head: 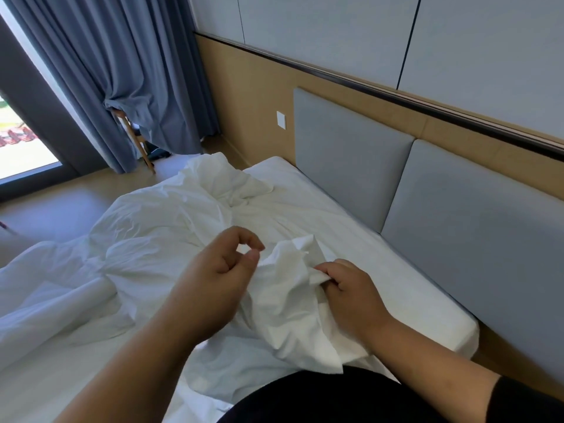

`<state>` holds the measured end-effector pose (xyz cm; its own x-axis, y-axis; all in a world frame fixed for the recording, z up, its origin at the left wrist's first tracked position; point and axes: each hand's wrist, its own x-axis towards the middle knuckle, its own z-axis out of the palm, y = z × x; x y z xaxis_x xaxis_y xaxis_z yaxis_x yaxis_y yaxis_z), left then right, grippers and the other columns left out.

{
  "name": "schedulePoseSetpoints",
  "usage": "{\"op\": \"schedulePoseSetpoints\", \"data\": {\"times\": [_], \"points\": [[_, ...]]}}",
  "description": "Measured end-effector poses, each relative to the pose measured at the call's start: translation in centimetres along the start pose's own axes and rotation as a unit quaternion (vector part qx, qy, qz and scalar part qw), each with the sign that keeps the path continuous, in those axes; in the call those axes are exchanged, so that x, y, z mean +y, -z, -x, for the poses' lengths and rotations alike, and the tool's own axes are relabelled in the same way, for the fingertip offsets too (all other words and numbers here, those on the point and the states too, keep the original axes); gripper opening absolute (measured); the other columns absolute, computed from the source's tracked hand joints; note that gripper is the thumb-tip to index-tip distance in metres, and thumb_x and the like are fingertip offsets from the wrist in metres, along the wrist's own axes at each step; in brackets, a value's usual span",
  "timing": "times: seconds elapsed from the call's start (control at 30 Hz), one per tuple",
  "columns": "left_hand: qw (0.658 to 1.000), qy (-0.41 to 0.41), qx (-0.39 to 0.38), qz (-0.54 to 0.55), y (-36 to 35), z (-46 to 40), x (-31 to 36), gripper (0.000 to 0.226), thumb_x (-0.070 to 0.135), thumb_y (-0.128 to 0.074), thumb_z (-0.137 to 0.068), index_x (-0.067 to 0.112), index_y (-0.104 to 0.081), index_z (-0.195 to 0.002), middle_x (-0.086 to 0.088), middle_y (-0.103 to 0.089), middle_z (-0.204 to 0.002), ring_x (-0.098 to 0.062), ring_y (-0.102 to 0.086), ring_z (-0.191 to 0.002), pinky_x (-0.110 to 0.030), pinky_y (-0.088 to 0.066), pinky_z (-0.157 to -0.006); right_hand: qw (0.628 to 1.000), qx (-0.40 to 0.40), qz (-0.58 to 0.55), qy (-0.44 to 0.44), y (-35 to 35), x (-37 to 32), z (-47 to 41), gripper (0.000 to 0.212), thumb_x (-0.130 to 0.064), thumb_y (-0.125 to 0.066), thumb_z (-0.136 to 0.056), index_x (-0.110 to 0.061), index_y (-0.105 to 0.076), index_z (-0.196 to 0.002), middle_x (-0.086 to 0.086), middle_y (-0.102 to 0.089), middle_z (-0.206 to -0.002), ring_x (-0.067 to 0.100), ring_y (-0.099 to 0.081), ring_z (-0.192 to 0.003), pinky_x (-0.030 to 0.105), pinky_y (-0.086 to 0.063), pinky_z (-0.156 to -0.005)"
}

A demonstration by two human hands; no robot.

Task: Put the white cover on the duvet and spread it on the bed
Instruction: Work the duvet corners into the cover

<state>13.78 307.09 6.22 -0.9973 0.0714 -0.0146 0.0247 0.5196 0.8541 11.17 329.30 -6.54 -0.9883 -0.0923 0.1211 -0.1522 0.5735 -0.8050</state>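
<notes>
white cover [283, 288] bunched on the bed [381, 270], near the headboard [457, 209]

the right hand [351, 288] pinches a corner of the cover, fingers curled round the cloth, just in front of the headboard. the left hand [222, 270] hovers beside it, farther from the headboard, fingers curled with thumb and forefinger nearly meeting, holding nothing. i judge the step is finding a corner; best to keep the right grip firm and take the edge beside it with the left.
</notes>
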Motion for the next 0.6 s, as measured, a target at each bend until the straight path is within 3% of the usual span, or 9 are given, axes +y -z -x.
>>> {"op": "schedulePoseSetpoints", "data": {"times": [0.1, 0.2, 0.3, 0.37, 0.47, 0.53, 0.6], "points": [[0.967, 0.219, -0.127, 0.017, -1.6, -0.5, -4.6, 0.021, 0.038, -0.064, -0.067, 0.04, -0.068, -0.088, -0.001, -0.071, -0.089, -0.025, -0.067, -0.081, -0.049, -0.058, -0.082, 0.99, -0.018, -0.087, -0.109, 0.6, 0.7, 0.7, 0.037, -0.01, -0.05, -0.097, -0.035, -0.075, -0.087, -0.012, -0.071, -0.093, -0.003, -0.062, -0.087, 0.017, -0.047, -0.079], [0.935, 0.232, -0.231, -0.138, -4.6, 0.1, -8.3, 0.031, 0.055, -0.061, -0.071, 0.042, -0.06, -0.1, 0.012, -0.068, -0.1, -0.012, -0.065, -0.091, -0.034, -0.054, -0.087, 0.977, -0.008, -0.129, -0.17, 0.5, 1.4, 2.0, 0.034, -0.015, -0.049, -0.099, -0.027, -0.074, -0.078, -0.012, -0.074, -0.084, 0.009, -0.068, -0.083, 0.03, -0.055, -0.077], [0.95, 0.173, -0.19, -0.175, -7.9, -0.3, -9.3, 0.032, 0.053, -0.055, -0.073, 0.03, -0.052, -0.095, 0.013, -0.062, -0.088, -0.008, -0.054, -0.075, -0.025, -0.045, -0.069, 0.971, 0.022, -0.164, -0.174, 0.3, 1.1, 3.0, 0.026, -0.016, -0.052, -0.098, -0.008, -0.062, -0.075, -0.002, -0.065, -0.072, 0.014, -0.058, -0.072, 0.034, -0.049, -0.069], [0.968, 0.12, -0.141, -0.172, -9.2, -1.4, -9.2, 0.033, 0.051, -0.055, -0.069, 0.024, -0.05, -0.086, 0.009, -0.058, -0.085, -0.012, -0.053, -0.071, -0.027, -0.042, -0.061, 0.973, 0.045, -0.167, -0.151, 0.7, 0.4, 3.3, 0.023, -0.016, -0.055, -0.098, -0.004, -0.062, -0.079, 0.008, -0.066, -0.077, 0.012, -0.056, -0.071, 0.038, -0.05, -0.069], [0.964, 0.031, -0.139, -0.223, -10.4, -2.8, -8.9, 0.019, 0.039, -0.052, -0.076, 0.022, -0.059, -0.078, 0.009, -0.064, -0.08, -0.014, -0.062, -0.072, -0.035, -0.055, -0.065, 0.979, 0.042, -0.167, -0.106, 1.4, -1.3, 4.3, 0.026, -0.019, -0.057, -0.099, -0.005, -0.063, -0.078, 0.007, -0.067, -0.076, 0.01, -0.058, -0.071, 0.04, -0.052, -0.069], [0.966, 0.017, -0.11, -0.232, -10.4, -3.7, -8.9, 0.015, 0.03, -0.052, -0.081, 0.019, -0.061, -0.08, 0.006, -0.066, -0.077, -0.015, -0.063, -0.071, -0.036, -0.056, -0.068, 0.978, -0.006, -0.188, -0.085, 2.4, -2.1, 5.3, 0.039, -0.039, -0.056, -0.097, -0.01, -0.059, -0.07, -0.002, -0.061, -0.067, 0.008, -0.054, -0.066, 0.031, -0.046, -0.064], [0.985, 0.049, -0.034, -0.162, -9.6, -4.9, -8.7, 0.019, 0.027, -0.051, -0.088, 0.013, -0.061, -0.08, 0.001, -0.066, -0.075, -0.019, -0.063, -0.07, -0.035, -0.051, -0.064, 0.972, -0.092, -0.186, -0.109, 3.8, -2.1, 5.9, 0.065, -0.067, -0.047, -0.093, -0.006, -0.063, -0.078, 0.005, -0.062, -0.072, 0.011, -0.056, -0.069, 0.027, -0.045, -0.069]]}}
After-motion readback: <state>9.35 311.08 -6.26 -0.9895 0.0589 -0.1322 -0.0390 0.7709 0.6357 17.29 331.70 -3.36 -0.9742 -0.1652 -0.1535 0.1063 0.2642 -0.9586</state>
